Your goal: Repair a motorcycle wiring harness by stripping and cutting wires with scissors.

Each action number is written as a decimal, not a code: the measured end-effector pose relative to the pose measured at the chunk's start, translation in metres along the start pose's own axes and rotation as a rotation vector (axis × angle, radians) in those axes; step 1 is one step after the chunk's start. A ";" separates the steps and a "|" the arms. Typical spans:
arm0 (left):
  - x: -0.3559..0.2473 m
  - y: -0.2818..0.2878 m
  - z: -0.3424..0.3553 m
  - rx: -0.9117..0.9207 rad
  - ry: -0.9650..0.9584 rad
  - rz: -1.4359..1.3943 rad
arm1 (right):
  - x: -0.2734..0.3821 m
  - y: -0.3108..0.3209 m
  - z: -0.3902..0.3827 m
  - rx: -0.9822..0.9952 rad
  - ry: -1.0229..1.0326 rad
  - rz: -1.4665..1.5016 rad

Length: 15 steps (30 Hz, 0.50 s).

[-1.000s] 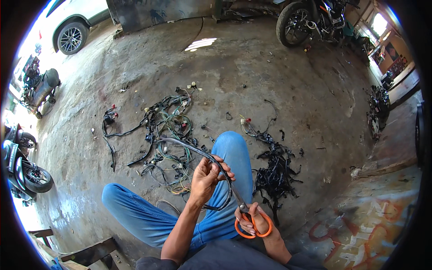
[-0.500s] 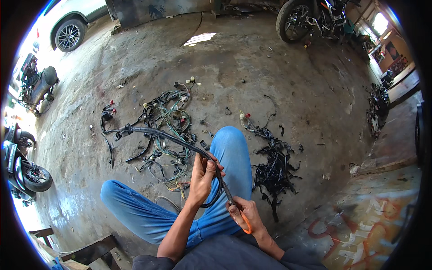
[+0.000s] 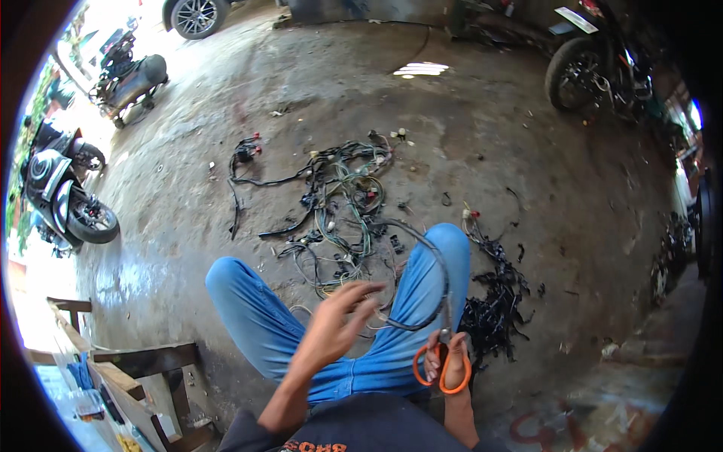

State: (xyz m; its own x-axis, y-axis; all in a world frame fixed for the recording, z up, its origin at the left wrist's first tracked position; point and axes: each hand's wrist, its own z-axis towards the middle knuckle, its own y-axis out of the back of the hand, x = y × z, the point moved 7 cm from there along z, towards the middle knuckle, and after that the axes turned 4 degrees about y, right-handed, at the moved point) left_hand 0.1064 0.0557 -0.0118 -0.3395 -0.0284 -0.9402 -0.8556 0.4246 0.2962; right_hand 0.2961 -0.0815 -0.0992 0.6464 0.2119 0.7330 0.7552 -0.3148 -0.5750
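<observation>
My right hand holds orange-handled scissors in front of my right thigh. A black-wrapped wiring harness arches over that thigh and reaches the scissors; whether the fingers also grip it is hidden. Its other part bends back to the left, with thin loose wires near my left hand. Over my lap, my left hand is raised with its fingers apart and nothing in it, slightly blurred. Beyond my knees lies a tangle of green, black and yellow wires with connectors on the floor.
A heap of black tape or sleeving scraps lies right of my right knee. A wooden bench stands at lower left. Motorcycles are parked left, another motorcycle far right, and a car wheel shows at the far left.
My left hand has let go of the harness and opened. The harness has dropped from its stretched position onto my right thigh. The scissors have turned, showing both handles; the view has shifted left.
</observation>
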 end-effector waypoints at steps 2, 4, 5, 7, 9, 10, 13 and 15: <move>-0.007 0.077 -0.055 -0.280 0.174 0.205 | 0.000 0.015 0.007 0.028 0.013 -0.115; 0.011 0.170 -0.164 -0.973 -0.139 0.381 | 0.001 0.014 0.009 0.038 0.029 -0.210; 0.032 0.226 -0.230 -1.336 -0.098 0.478 | 0.002 0.014 0.009 0.024 0.022 -0.171; 0.042 0.317 -0.362 -1.494 -0.158 0.594 | 0.004 0.015 0.015 0.003 0.024 -0.086; 0.012 0.356 -0.442 -1.815 0.177 1.348 | 0.003 0.014 0.022 0.007 0.035 -0.076; -0.001 0.363 -0.467 -2.020 0.010 1.147 | 0.004 0.016 0.023 0.023 0.041 -0.082; 0.006 0.378 -0.508 -1.853 0.496 1.732 | 0.006 0.020 0.024 0.039 0.057 -0.110; 0.052 0.398 -0.549 -1.375 0.936 2.642 | 0.009 0.019 0.023 0.026 0.075 -0.156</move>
State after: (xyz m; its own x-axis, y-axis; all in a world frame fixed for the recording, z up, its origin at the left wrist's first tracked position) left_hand -0.4666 -0.2735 0.1501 0.1263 -0.7674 0.6286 0.9918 0.1113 -0.0633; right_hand 0.3191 -0.0638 -0.1117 0.5118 0.1866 0.8386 0.8490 -0.2589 -0.4606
